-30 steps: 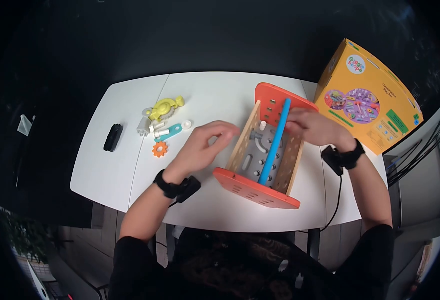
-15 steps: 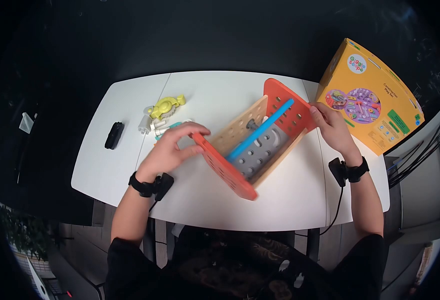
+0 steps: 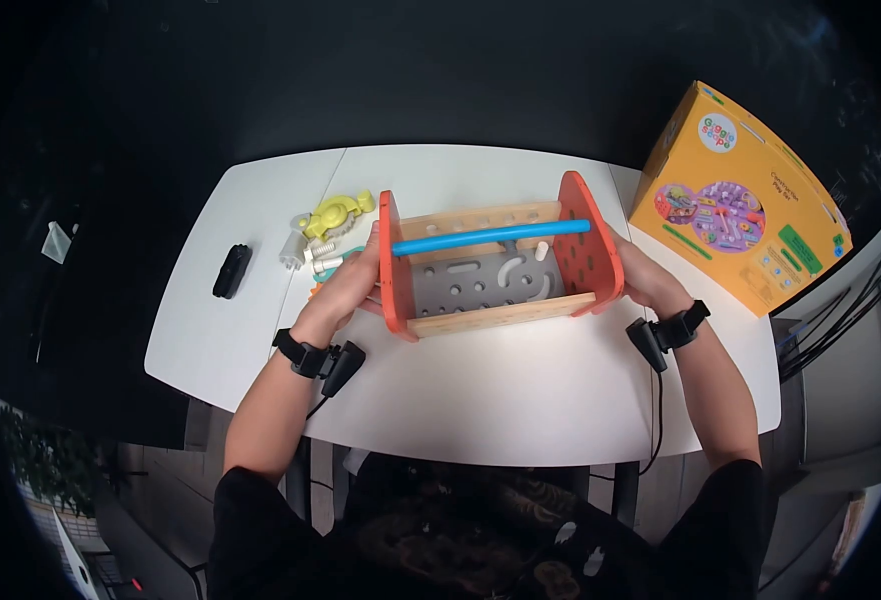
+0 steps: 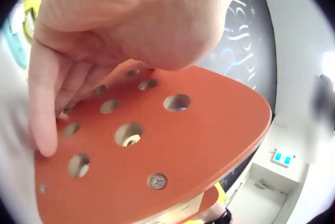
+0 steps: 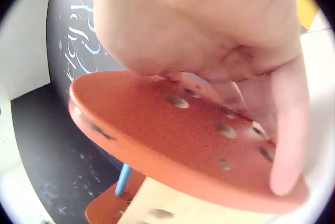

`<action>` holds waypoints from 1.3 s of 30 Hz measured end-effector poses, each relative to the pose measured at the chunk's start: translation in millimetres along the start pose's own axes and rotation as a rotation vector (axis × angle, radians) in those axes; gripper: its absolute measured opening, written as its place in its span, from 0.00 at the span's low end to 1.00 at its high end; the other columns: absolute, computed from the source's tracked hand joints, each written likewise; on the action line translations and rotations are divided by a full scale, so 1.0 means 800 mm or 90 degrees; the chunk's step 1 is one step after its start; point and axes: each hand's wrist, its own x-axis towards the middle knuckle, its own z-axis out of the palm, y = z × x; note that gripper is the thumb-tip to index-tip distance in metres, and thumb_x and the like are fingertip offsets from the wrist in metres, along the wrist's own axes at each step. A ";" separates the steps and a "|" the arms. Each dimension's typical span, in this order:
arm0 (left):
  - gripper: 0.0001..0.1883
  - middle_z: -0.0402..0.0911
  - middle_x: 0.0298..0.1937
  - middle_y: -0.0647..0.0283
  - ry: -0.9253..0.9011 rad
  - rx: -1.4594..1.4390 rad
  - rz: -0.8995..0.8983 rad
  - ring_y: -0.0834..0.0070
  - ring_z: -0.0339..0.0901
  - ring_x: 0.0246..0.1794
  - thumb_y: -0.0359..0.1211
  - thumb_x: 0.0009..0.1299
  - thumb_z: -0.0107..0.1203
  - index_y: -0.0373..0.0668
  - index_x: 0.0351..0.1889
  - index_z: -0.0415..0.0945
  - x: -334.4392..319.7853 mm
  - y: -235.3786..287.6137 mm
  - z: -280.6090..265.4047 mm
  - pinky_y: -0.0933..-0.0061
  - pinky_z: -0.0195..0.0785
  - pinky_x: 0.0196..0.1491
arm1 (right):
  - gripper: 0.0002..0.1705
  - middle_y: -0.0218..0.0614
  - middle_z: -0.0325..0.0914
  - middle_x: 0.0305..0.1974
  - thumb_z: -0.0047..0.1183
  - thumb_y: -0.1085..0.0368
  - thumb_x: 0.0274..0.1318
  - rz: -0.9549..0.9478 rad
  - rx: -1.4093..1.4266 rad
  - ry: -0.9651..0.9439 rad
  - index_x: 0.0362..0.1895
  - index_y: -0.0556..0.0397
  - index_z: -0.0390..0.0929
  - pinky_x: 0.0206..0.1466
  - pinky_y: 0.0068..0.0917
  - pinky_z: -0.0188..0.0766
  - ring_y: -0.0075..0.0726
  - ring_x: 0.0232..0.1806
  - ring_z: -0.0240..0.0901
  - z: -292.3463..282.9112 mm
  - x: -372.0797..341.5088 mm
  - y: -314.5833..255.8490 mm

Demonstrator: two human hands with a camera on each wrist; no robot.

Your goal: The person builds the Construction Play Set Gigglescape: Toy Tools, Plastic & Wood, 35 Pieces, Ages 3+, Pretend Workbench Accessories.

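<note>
A toy toolbox (image 3: 481, 285) lies crosswise before me, with perforated wooden sides, a grey slotted base and a blue bar handle (image 3: 491, 237) between two orange-red end panels. My left hand (image 3: 344, 285) presses along the outside of the left end panel (image 4: 209, 124), fingers stretched flat over its holes. On the opposite side, my right hand (image 3: 649, 278) lies against the right end panel (image 5: 146, 116), its little finger straight near the edge. Both thumbs are hidden in the wrist views. Inside the box, a white peg (image 3: 543, 251) stands near the right end.
Left of the toolbox lie a yellow toy piece (image 3: 335, 216), a grey part (image 3: 294, 247), white screws (image 3: 327, 265) and a partly covered teal piece. A black object (image 3: 231, 271) rests farther left. A yellow carton (image 3: 741, 200) stands at the right back of the white table (image 3: 501, 400).
The toolbox has turned from nearly lengthwise to crosswise. My right hand has left its inside and my left hand has come over; both now lie against the end panels.
</note>
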 end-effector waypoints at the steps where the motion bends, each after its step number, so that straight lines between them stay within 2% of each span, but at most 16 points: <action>1: 0.49 0.82 0.46 0.50 -0.020 -0.024 0.004 0.66 0.82 0.41 0.71 0.77 0.23 0.34 0.56 0.77 0.004 -0.001 -0.001 0.65 0.79 0.50 | 0.47 0.59 0.72 0.62 0.24 0.32 0.73 -0.005 -0.001 0.000 0.76 0.60 0.54 0.34 0.26 0.87 0.49 0.49 0.85 0.000 0.004 0.000; 3: 0.48 0.81 0.48 0.50 -0.004 -0.023 0.020 0.66 0.82 0.45 0.70 0.77 0.23 0.35 0.57 0.77 0.008 0.004 0.000 0.64 0.78 0.51 | 0.49 0.57 0.67 0.67 0.25 0.29 0.71 0.013 0.018 -0.008 0.80 0.54 0.45 0.45 0.34 0.87 0.52 0.63 0.76 0.004 0.008 -0.004; 4: 0.47 0.81 0.50 0.50 0.009 -0.024 0.033 0.65 0.81 0.48 0.70 0.77 0.22 0.35 0.57 0.77 0.009 0.007 0.001 0.62 0.77 0.52 | 0.49 0.57 0.67 0.67 0.25 0.29 0.71 0.011 0.017 -0.009 0.80 0.54 0.45 0.45 0.34 0.87 0.52 0.63 0.76 0.007 0.005 -0.006; 6: 0.46 0.80 0.51 0.51 0.032 -0.041 0.048 0.66 0.79 0.52 0.69 0.78 0.24 0.37 0.58 0.76 0.007 0.022 0.000 0.62 0.74 0.55 | 0.49 0.52 0.68 0.66 0.27 0.26 0.70 -0.017 0.121 0.048 0.79 0.49 0.51 0.55 0.45 0.83 0.49 0.68 0.70 0.015 -0.005 -0.021; 8: 0.44 0.79 0.53 0.53 0.053 -0.062 0.059 0.67 0.77 0.55 0.68 0.79 0.26 0.38 0.60 0.76 0.001 0.038 0.000 0.61 0.72 0.57 | 0.48 0.49 0.69 0.65 0.27 0.26 0.70 -0.029 0.157 0.060 0.77 0.48 0.54 0.57 0.46 0.81 0.47 0.67 0.70 0.010 -0.011 -0.032; 10: 0.34 0.73 0.64 0.53 0.062 -0.179 0.125 0.68 0.71 0.66 0.59 0.81 0.35 0.41 0.70 0.66 -0.003 0.053 -0.003 0.62 0.68 0.65 | 0.47 0.46 0.69 0.64 0.28 0.26 0.70 -0.039 0.195 0.070 0.76 0.46 0.57 0.60 0.48 0.78 0.45 0.66 0.70 0.011 -0.021 -0.047; 13: 0.32 0.73 0.64 0.53 0.046 -0.249 0.187 0.67 0.71 0.66 0.55 0.81 0.36 0.40 0.69 0.67 -0.006 0.065 -0.011 0.62 0.68 0.65 | 0.44 0.44 0.71 0.62 0.33 0.27 0.70 -0.072 0.295 0.069 0.72 0.49 0.63 0.59 0.43 0.78 0.41 0.63 0.71 0.016 -0.038 -0.068; 15: 0.32 0.73 0.64 0.53 0.063 -0.299 0.228 0.68 0.72 0.64 0.54 0.81 0.37 0.39 0.70 0.66 -0.014 0.074 -0.002 0.62 0.70 0.63 | 0.40 0.43 0.72 0.62 0.42 0.33 0.69 -0.108 0.394 0.089 0.69 0.52 0.65 0.63 0.40 0.73 0.39 0.64 0.70 0.015 -0.042 -0.070; 19: 0.31 0.73 0.66 0.54 0.039 -0.353 0.275 0.69 0.72 0.65 0.52 0.82 0.38 0.38 0.70 0.67 -0.022 0.076 0.001 0.63 0.68 0.64 | 0.38 0.42 0.72 0.61 0.51 0.40 0.67 -0.179 0.384 0.061 0.68 0.53 0.65 0.68 0.40 0.68 0.39 0.65 0.69 0.002 -0.044 -0.050; 21: 0.30 0.73 0.67 0.54 0.003 -0.363 0.269 0.69 0.71 0.65 0.52 0.82 0.39 0.37 0.70 0.68 -0.022 0.074 0.002 0.64 0.67 0.65 | 0.37 0.41 0.71 0.63 0.61 0.52 0.61 -0.233 0.407 -0.032 0.69 0.52 0.63 0.69 0.39 0.65 0.39 0.67 0.67 0.004 -0.051 -0.051; 22: 0.30 0.73 0.68 0.55 0.002 -0.377 0.271 0.70 0.71 0.66 0.51 0.82 0.40 0.37 0.71 0.67 -0.023 0.073 0.005 0.65 0.65 0.67 | 0.37 0.41 0.71 0.63 0.61 0.52 0.61 -0.233 0.406 -0.032 0.69 0.52 0.63 0.69 0.39 0.65 0.39 0.67 0.67 0.003 -0.053 -0.048; 24: 0.30 0.70 0.70 0.56 -0.030 -0.418 0.264 0.71 0.68 0.69 0.46 0.82 0.41 0.37 0.76 0.61 -0.019 0.065 0.005 0.67 0.60 0.71 | 0.41 0.39 0.70 0.65 0.68 0.69 0.52 -0.310 0.333 -0.044 0.68 0.50 0.61 0.71 0.38 0.64 0.39 0.69 0.65 -0.001 -0.053 -0.039; 25: 0.30 0.70 0.70 0.56 -0.029 -0.419 0.264 0.71 0.68 0.69 0.46 0.82 0.41 0.37 0.76 0.61 -0.018 0.062 0.008 0.67 0.60 0.71 | 0.41 0.39 0.70 0.65 0.68 0.69 0.52 -0.310 0.332 -0.045 0.68 0.50 0.61 0.71 0.38 0.64 0.39 0.69 0.65 -0.002 -0.052 -0.036; 27: 0.30 0.68 0.72 0.57 -0.023 -0.403 0.277 0.71 0.67 0.71 0.42 0.83 0.40 0.39 0.79 0.56 -0.018 0.061 0.019 0.67 0.59 0.72 | 0.45 0.37 0.68 0.67 0.68 0.82 0.45 -0.321 0.287 -0.057 0.67 0.49 0.61 0.71 0.38 0.63 0.37 0.71 0.63 -0.005 -0.052 -0.028; 33: 0.30 0.68 0.74 0.61 -0.037 -0.298 0.285 0.73 0.68 0.70 0.33 0.82 0.46 0.42 0.80 0.53 0.012 0.015 0.025 0.67 0.62 0.72 | 0.40 0.34 0.67 0.66 0.61 0.89 0.45 -0.276 0.258 -0.045 0.60 0.48 0.63 0.66 0.32 0.71 0.32 0.70 0.64 -0.011 -0.045 0.016; 39: 0.31 0.69 0.74 0.61 -0.051 -0.269 0.293 0.75 0.68 0.71 0.26 0.79 0.50 0.42 0.80 0.54 0.014 -0.011 0.031 0.69 0.61 0.72 | 0.40 0.31 0.69 0.64 0.57 0.93 0.40 -0.262 0.249 -0.014 0.56 0.47 0.64 0.66 0.30 0.72 0.28 0.67 0.68 -0.009 -0.041 0.039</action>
